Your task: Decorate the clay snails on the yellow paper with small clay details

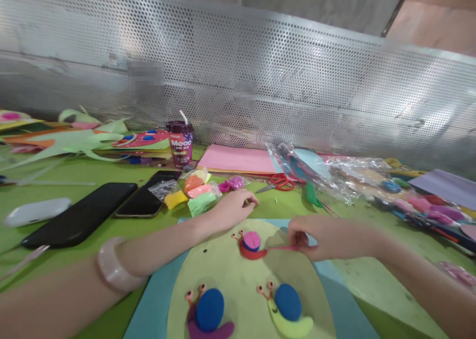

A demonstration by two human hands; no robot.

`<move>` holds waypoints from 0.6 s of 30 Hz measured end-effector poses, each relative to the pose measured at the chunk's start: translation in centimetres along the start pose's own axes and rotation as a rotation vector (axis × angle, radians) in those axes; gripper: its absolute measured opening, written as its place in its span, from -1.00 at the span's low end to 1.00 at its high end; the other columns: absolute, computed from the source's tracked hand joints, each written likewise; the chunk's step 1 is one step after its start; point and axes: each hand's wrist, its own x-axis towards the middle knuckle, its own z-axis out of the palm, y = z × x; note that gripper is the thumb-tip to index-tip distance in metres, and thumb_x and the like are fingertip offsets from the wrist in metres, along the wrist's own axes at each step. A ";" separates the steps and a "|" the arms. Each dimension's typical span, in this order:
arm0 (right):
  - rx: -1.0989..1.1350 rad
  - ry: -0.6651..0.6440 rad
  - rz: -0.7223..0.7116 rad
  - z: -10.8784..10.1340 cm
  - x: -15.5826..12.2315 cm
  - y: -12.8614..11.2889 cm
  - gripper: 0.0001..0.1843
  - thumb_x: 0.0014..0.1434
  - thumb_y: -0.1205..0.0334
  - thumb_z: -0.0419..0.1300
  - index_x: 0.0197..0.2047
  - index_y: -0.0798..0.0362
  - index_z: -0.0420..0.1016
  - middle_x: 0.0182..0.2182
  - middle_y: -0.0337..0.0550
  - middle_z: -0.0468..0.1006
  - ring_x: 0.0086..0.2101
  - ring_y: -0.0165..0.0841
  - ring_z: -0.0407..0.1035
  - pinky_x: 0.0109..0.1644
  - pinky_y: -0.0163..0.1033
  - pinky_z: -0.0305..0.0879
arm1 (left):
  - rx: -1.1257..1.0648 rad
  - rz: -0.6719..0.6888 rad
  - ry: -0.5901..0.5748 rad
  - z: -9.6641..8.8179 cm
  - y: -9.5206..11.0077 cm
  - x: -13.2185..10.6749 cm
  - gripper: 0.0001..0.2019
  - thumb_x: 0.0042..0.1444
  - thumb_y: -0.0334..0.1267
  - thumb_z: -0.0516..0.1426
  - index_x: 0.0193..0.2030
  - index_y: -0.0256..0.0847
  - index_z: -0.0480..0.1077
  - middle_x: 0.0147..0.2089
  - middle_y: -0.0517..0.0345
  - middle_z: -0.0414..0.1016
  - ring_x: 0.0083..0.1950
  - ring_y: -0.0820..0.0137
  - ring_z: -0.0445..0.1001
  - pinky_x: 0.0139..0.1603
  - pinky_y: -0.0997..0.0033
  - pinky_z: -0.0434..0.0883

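On a pale green paper oval (230, 274) lie three clay snails. The far one is a red snail (251, 245) with a magenta shell. My right hand (320, 237) is pinched shut on a thin pink tool (280, 248) whose tip touches the red snail's tail. My left hand (236, 207) rests curled on the oval's far edge, fingers closed, nothing visible in it. A pink bracelet (113, 269) circles my left forearm. Nearer me sit a purple snail (208, 314) and a yellow-green snail (288, 309), both with blue shells.
Blue card (152, 309) lies under the oval on the green table. Bags of coloured clay (195, 192), two black phones (84, 217), a purple drink cup (180, 141), pink paper (238, 159), red scissors (278, 181) and plastic bags (345, 177) lie beyond. A perforated metal wall (260, 76) backs the table.
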 end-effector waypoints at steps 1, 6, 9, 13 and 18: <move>0.030 0.028 0.005 -0.3 0.0 0.3 -0.91 -0.01 0.34 0.13 -0.39 0.00 0.44 -0.48 -0.28 0.47 -0.49 -0.44 0.34 -0.46 -0.39 0.24 | 0.000 0.002 0.001 0.0 0.0 0.0 -0.77 0.07 -0.32 -0.03 -0.24 -0.19 0.42 -0.17 0.16 0.47 -0.24 0.39 0.42 -0.19 0.44 0.33; 0.253 0.321 0.069 -1.1 0.7 2.8 -0.87 0.15 0.15 0.04 -0.32 0.02 0.28 -0.35 -0.19 0.49 -0.35 -0.38 0.38 -0.24 -0.26 0.30 | 0.007 0.014 -0.003 -0.1 0.2 -0.1 -0.78 0.06 -0.32 -0.03 -0.25 -0.19 0.43 -0.21 0.15 0.46 -0.27 0.40 0.41 -0.25 0.45 0.32; 0.383 0.518 0.126 -0.5 1.6 4.6 -0.78 0.15 0.03 0.02 -0.32 0.02 0.20 -0.33 -0.11 0.52 -0.28 -0.32 0.43 -0.20 -0.20 0.34 | 0.016 0.015 -0.005 -0.2 0.2 -0.1 -0.78 0.06 -0.33 -0.03 -0.26 -0.20 0.43 -0.22 0.14 0.46 -0.30 0.40 0.41 -0.28 0.45 0.32; 0.476 0.631 0.162 0.8 2.5 5.7 -0.68 0.05 -0.07 0.11 -0.34 0.02 0.24 -0.34 -0.07 0.54 -0.28 -0.25 0.45 -0.16 -0.12 0.35 | 0.015 0.015 -0.012 -0.1 0.2 -0.1 -0.78 0.05 -0.33 -0.02 -0.25 -0.19 0.43 -0.21 0.15 0.46 -0.29 0.41 0.42 -0.28 0.46 0.33; 0.482 0.668 0.171 2.0 3.0 6.0 -0.70 0.02 -0.05 0.15 -0.37 0.02 0.30 -0.35 -0.10 0.54 -0.27 -0.23 0.45 -0.13 -0.09 0.35 | 0.014 0.025 -0.013 -0.1 0.1 -0.1 -0.77 0.05 -0.34 -0.03 -0.24 -0.19 0.43 -0.20 0.15 0.45 -0.28 0.41 0.42 -0.26 0.46 0.33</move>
